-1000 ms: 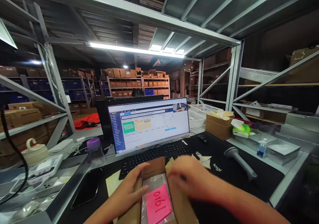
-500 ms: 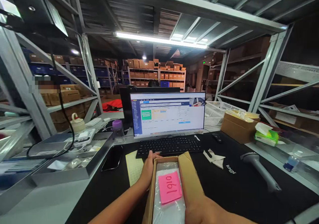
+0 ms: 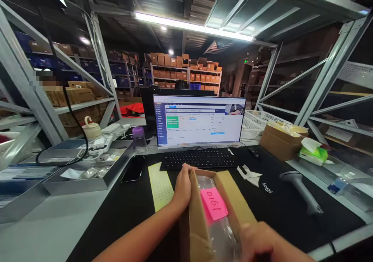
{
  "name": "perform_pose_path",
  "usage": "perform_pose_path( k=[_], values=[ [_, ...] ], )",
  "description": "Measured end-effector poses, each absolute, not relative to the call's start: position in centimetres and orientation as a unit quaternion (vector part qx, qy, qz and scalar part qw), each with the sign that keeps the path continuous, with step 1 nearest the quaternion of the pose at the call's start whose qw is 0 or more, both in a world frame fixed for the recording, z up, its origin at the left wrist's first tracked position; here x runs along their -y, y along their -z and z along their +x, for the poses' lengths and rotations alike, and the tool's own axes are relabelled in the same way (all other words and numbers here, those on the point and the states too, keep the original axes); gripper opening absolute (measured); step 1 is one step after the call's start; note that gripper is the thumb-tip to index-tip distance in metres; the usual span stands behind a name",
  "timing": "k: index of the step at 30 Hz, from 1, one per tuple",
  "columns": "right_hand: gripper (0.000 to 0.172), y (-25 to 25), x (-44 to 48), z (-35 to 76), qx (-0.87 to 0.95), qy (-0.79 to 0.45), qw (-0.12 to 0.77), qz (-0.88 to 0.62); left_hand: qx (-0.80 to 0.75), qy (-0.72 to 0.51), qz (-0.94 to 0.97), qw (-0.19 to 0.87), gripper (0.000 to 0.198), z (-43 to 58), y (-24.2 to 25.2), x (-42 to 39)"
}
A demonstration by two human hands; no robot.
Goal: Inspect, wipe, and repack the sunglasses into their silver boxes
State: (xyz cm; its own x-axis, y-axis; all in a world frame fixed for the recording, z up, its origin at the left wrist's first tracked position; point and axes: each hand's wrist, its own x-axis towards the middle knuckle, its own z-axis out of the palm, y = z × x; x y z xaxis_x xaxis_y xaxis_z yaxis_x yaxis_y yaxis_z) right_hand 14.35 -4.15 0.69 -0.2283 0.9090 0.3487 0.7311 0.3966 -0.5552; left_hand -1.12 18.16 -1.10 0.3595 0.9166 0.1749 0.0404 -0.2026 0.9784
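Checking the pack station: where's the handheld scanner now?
The handheld scanner lies at the right of the head view on the black desk mat, just right of the "logi" print and below the green tissue pack.

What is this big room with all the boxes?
It looks like a warehouse with a packing desk. Tall metal shelves hold rows of cardboard boxes, a handheld barcode scanner lies on the desk, and the left hand holds a cardboard mailer with a pink note.
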Motion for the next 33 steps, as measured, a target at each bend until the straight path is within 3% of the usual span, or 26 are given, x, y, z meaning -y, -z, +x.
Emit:
perform_pose_path(
  k=[4, 7, 10, 15, 19, 24, 28, 33],
  values=[
    [0.034, -3.6, 4.5, 15.9, 0.658, -0.142, 0.409, -0.617, -0.32, -0.435, 0.739, 0.403, 0.043, -0.6, -0.2, -15.6],
    [0.045, -3.7, 3.1, 15.6, 0.646, -0.167, 0.348, -0.659, -0.311, -0.409, 0.784, 0.348, 0.038, -0.2, -0.7, -14.5],
    [0.056, -3.2, 1.1, 15.2, 0.645, -0.248, 0.327, -0.645, -0.307, -0.38, 0.816, 0.308, 0.04, 0.3, -1.3, -13.9],
    [0.073, -2.4, -1.3, 16.1, 0.594, -0.451, 0.416, -0.52, -0.337, -0.266, 0.879, 0.207, 0.056, 1.2, -2.4, -12.9],
    [0.083, -1.0, -2.7, 18.0, 0.474, -0.608, 0.423, -0.477, -0.343, -0.223, 0.892, 0.191, 0.059, 2.5, -2.5, -12.9],
    [0.069, 1.5, -4.3, 20.2, 0.429, -0.666, 0.372, -0.484, -0.311, -0.188, 0.908, 0.208, 0.063, 4.6, -1.8, -13.3],
    [0.058, 2.6, -4.2, 20.7, 0.423, -0.698, 0.303, -0.492, -0.28, -0.163, 0.918, 0.229, 0.055, 5.8, -1.0, -13.2],
    [0.053, 2.4, -3.3, 19.5, 0.436, -0.697, 0.355, -0.445, -0.282, -0.16, 0.912, 0.251, 0.052, 6.4, -0.5, -12.8]
  ],
)
